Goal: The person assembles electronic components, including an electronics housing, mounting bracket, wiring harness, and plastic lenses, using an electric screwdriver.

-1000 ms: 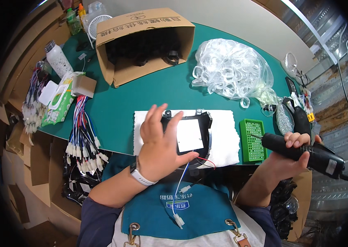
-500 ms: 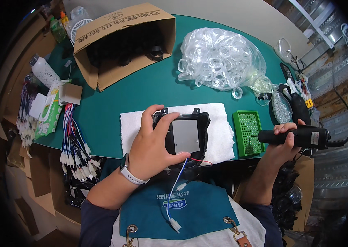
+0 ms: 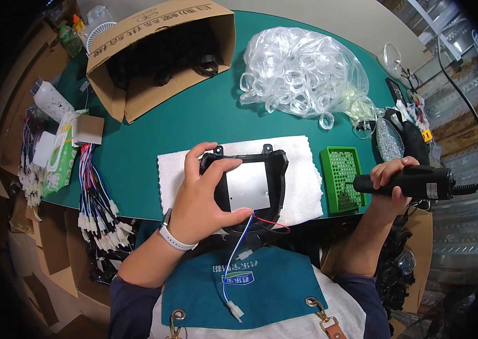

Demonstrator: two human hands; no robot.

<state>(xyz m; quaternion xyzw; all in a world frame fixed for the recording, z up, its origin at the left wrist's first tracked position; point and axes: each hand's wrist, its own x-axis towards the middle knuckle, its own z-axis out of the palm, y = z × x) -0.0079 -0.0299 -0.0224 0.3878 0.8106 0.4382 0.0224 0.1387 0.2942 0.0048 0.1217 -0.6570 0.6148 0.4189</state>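
My left hand [image 3: 202,195] spans a black plastic housing [image 3: 276,186] with a silver metal plate [image 3: 250,189] set in it. Its thumb presses the plate's near edge, and its fingers reach the housing's far left side. Blue, white and red wires [image 3: 231,257] run from the plate's near edge, some ending in a white connector [image 3: 235,311] over my apron. In my right hand [image 3: 390,179] lies a corded black electric screwdriver [image 3: 414,183], fingers wrapped round it. Its bit points left, over a green screw tray [image 3: 347,205] with a grid of small holes.
A white cloth [image 3: 301,189] lies beneath the housing. Beyond are an open carton [image 3: 162,18] of black parts and a clear bag [image 3: 306,73] of transparent rings. Wire bundles [image 3: 96,198] hang over the left edge. The screwdriver's cord [image 3: 476,113] rises at the right.
The whole view has shifted slightly. My left hand still grips the housing, and the screwdriver's bit stays over the green tray.
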